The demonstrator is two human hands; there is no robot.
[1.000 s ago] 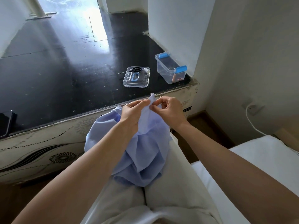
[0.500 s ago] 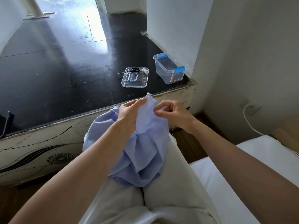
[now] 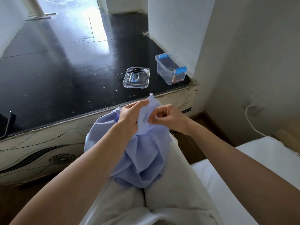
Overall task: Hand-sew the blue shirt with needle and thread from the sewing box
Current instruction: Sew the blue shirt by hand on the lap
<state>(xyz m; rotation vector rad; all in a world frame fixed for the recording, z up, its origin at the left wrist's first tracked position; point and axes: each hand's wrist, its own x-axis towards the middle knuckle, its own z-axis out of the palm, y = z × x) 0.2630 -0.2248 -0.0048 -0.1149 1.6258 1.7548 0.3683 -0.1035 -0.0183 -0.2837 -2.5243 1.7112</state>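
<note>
On the lap (image 3: 175,184), crumpled blue shirt (image 3: 142,153), left hand (image 3: 129,117) gripping it, right hand (image 3: 170,117) pinching it

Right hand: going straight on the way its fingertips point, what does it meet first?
The light blue fabric shirt: the right hand points its pinched fingertips leftward at the raised fold, seemingly touching it. The left hand grips the fold just behind.
</note>
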